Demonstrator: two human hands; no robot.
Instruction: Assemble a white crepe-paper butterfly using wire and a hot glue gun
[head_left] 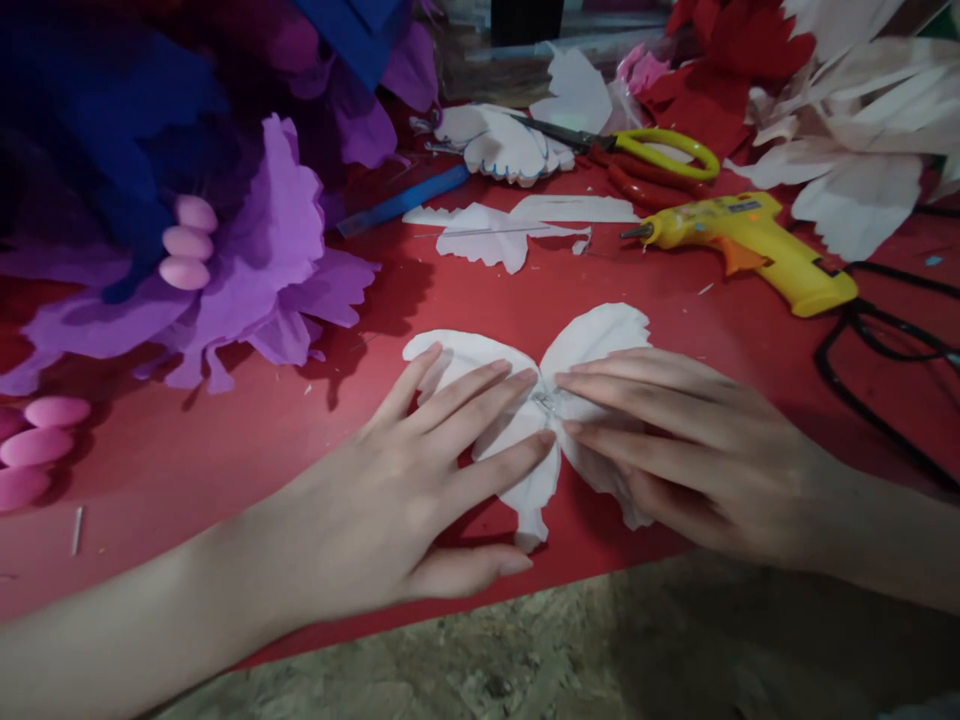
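Observation:
A white paper butterfly (596, 335) lies on the red tabletop (360, 420) near its front edge, wings spread. At its centre is a small shiny patch, perhaps glue; I cannot make it out for sure. My left hand (397, 490) rests with spread fingers on the left wings, fingertips close to the centre. From the right, my right hand (705, 450) lies over the right wings with its fingers stretched out toward the middle. Parts of the wings are hidden beneath both hands.
Behind lie a yellow glue gun (772, 250) with a black cord, scissors (660, 155) with yellow and red handles, white paper scraps (487, 240) and a blue pen-like tool (409, 198). Purple paper flowers (270, 260) and pink egg-shaped pieces (45, 445) are at left, white paper petals (862, 190) at right.

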